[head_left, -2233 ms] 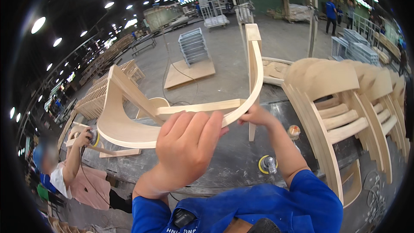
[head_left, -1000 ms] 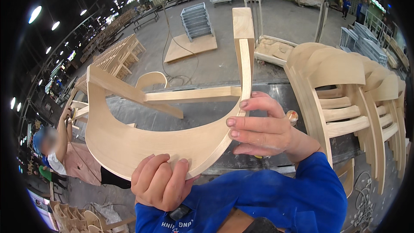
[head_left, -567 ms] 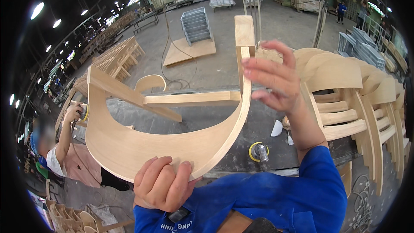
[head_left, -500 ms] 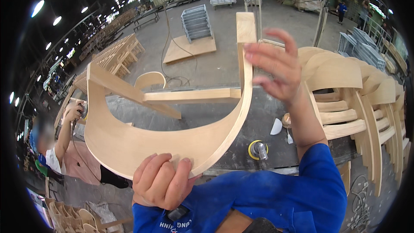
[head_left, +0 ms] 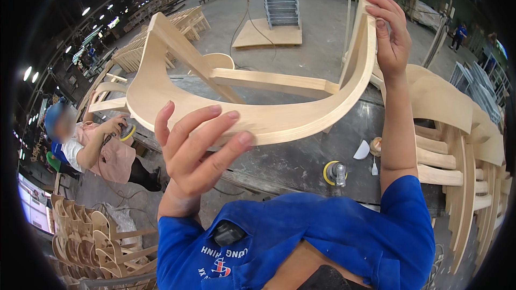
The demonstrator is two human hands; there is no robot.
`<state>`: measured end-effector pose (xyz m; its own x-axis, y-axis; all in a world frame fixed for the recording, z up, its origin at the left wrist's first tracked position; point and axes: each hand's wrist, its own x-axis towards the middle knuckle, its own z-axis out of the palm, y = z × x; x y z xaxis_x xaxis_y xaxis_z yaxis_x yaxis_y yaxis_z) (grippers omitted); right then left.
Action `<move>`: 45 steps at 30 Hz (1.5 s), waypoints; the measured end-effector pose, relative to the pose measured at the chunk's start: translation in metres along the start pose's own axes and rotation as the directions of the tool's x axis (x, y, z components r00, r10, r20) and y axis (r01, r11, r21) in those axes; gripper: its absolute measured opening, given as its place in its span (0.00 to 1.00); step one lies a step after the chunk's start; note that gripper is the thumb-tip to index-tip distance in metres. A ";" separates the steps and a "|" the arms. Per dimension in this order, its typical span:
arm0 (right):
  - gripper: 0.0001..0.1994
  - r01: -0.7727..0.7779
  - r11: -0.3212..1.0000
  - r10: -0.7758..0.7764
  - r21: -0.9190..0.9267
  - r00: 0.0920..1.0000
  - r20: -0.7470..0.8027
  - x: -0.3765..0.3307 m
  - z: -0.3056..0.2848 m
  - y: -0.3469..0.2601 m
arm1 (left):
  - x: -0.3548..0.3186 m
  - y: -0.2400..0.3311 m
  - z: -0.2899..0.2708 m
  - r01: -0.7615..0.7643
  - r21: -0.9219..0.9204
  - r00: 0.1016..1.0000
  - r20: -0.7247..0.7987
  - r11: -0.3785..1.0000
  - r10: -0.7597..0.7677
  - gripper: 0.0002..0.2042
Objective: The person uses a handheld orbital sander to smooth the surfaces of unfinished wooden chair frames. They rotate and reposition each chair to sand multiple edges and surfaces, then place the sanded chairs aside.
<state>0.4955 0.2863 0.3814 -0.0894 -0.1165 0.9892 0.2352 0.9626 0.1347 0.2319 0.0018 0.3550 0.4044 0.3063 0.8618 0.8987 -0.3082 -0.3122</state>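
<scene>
Head view: the pale, curved wooden frame (head_left: 301, 121) is tilted in front of the person, over the dark bench (head_left: 279, 164). The left hand (head_left: 193, 156) has its grip spread, fingers fanned across the frame's near edge; the right hand (head_left: 392, 43) lays bent fingers on the upper right end (whether this grip pinches the wood cannot be told). A yellow-rimmed sander (head_left: 336, 173) rests on the bench, near a white half-disc (head_left: 362, 150).

left hand (head_left: 186, 168) holds its fingers (head_left: 206, 137) spread; right hand (head_left: 394, 48) sits higher, fingers bent.
</scene>
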 end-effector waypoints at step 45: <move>0.50 -0.411 -0.161 0.885 -0.897 -0.463 0.053 -0.471 -0.022 -0.146 | -0.103 -0.164 0.007 0.280 -0.625 0.847 -0.197 0.729 -0.494 0.17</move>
<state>0.5240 0.1949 -0.1029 0.1984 0.9187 -0.3414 0.8671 -0.3269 -0.3759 0.0440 0.0270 0.3143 -0.1355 0.2340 0.9628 0.6616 -0.7020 0.2637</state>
